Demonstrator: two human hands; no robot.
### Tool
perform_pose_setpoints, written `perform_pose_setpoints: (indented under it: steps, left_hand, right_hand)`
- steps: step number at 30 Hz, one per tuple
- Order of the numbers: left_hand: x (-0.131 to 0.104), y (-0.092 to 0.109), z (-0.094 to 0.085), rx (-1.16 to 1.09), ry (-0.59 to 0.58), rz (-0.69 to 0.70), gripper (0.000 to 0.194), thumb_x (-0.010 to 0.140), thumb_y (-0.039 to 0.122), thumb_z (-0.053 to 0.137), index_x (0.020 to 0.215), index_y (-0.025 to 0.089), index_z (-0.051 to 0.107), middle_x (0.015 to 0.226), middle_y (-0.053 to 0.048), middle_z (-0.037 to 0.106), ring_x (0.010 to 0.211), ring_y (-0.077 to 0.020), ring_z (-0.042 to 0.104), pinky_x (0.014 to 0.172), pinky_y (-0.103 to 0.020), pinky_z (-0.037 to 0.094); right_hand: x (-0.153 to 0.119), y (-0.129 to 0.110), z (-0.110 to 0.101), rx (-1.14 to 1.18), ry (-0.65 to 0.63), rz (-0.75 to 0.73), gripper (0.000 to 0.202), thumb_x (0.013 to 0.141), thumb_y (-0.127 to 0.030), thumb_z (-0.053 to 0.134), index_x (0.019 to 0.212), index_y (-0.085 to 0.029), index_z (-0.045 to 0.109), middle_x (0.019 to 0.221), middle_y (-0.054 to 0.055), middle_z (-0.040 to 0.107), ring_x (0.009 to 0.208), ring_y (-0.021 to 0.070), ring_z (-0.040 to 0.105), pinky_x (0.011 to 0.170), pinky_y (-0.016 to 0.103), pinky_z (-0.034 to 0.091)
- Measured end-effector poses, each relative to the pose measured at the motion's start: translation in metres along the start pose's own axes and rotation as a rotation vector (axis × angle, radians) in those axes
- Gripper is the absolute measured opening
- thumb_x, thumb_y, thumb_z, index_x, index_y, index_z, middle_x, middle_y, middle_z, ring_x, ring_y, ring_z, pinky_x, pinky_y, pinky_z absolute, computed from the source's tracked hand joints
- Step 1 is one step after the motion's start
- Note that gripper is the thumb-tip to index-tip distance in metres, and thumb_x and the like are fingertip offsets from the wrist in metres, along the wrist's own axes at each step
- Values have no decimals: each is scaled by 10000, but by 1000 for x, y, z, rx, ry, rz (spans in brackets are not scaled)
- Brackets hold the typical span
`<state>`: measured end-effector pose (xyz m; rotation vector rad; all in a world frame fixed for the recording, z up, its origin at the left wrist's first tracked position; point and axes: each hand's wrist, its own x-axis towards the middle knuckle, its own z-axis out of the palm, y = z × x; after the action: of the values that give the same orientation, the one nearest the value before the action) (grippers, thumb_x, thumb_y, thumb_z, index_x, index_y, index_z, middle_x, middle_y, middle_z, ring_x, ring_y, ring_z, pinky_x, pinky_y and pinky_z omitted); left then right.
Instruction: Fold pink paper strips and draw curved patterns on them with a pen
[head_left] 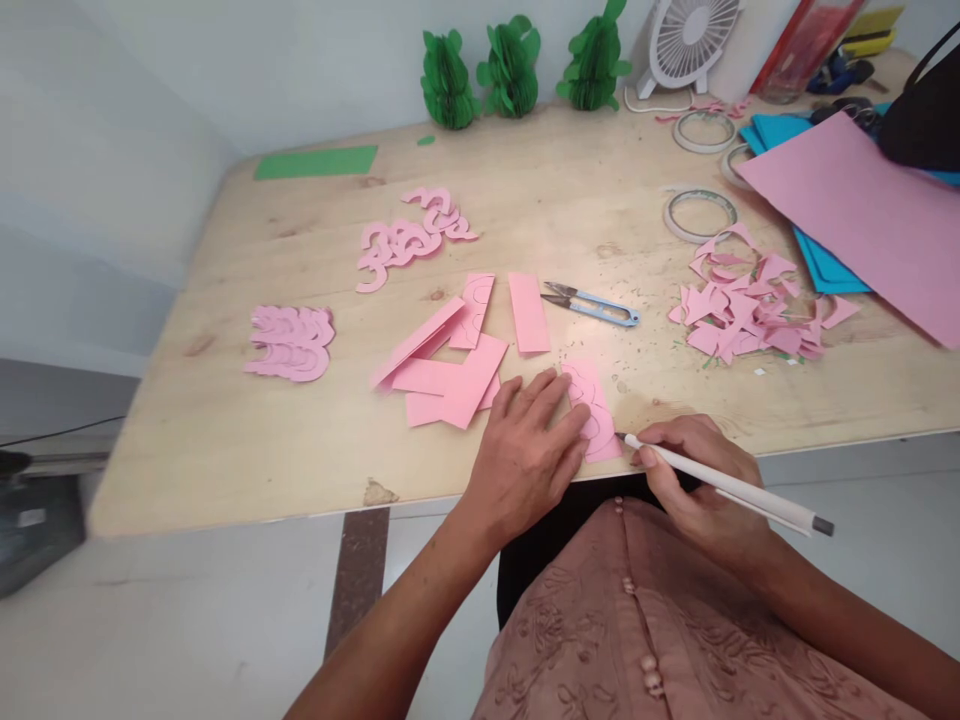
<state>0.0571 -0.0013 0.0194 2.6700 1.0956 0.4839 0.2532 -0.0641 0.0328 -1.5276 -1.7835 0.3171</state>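
Note:
A small pink paper piece with curved pen outlines lies at the table's front edge. My left hand rests on its left side, fingers spread and flat. In my right hand is a white pen, its tip at the paper's right edge. Left of my left hand are several overlapping pink paper rectangles, one tilted up. A marked pink strip and a plain pink strip lie behind them. Blue-handled snips lie beyond the outlined piece, blades pointing left.
Cut pink curved shapes and a stacked row lie left. Pink scraps, tape rolls and large pink sheets are right. Green paper figures and a white fan stand along the back wall.

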Motion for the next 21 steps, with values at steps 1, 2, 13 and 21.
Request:
perform_pose_setpoints:
  steps: [1, 2, 13, 21]
  left_hand:
    - [0, 0, 0, 0, 1, 1, 252, 958, 275, 462, 1145, 197, 612, 1404, -138, 533, 1341, -298, 451, 1102, -516, 315]
    - [0, 0, 0, 0, 2, 1, 251, 958, 274, 462, 1144, 197, 613, 1404, -138, 534, 1341, -298, 452, 1101, -516, 317]
    - [0, 0, -1, -6, -5, -7, 254, 958, 270, 465, 1151, 198, 612, 1413, -134, 529, 1343, -295, 454, 1106, -516, 319]
    - [0, 1, -2, -13, 0, -5, 247, 945, 257, 483, 1147, 205, 615, 1398, -129, 543, 1340, -293, 458, 1101, -512, 331]
  right_hand:
    - [0, 0, 0, 0, 0, 2, 61, 878, -195, 566, 862, -222, 619, 718, 1, 664, 685, 162, 615, 657, 310, 470]
    - [0, 0, 0, 0, -1, 6, 61, 876, -197, 568, 861, -223, 620, 719, 2, 665, 686, 163, 617, 656, 310, 469]
    - [0, 0, 2, 13, 23, -18, 79, 874, -157, 570, 860, -223, 611, 718, -6, 668, 678, 151, 614, 671, 311, 472]
    - [4, -3, 2, -7, 42, -26, 94, 880, -156, 553, 852, -230, 602, 706, -4, 675, 655, 152, 629, 640, 312, 479]
